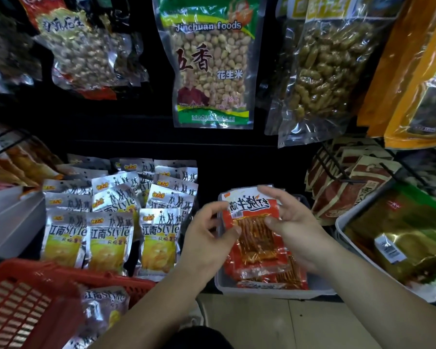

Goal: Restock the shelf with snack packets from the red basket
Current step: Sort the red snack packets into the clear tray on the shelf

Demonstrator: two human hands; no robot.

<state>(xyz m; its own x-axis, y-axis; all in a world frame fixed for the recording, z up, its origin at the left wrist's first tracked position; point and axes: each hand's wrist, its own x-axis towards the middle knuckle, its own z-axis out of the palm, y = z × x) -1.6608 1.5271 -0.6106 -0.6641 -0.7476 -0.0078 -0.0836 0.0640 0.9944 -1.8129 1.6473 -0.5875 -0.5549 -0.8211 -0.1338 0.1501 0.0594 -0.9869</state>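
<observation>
Shop shelving (136, 137) behind, left hand (207, 235) and right hand (295, 222) pinch the red packet (254, 222), lengthwise near-to-far, above its tray (275, 293).

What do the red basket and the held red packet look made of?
Red basket: apparently rigid moulded plastic, matte, with a lattice of slots. Red packet: thin glossy plastic film, likely; it glints, and a clear window shows the strips inside.

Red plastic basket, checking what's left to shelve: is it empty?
No, a silver-and-yellow foil snack packet lies inside the red plastic basket.
</observation>
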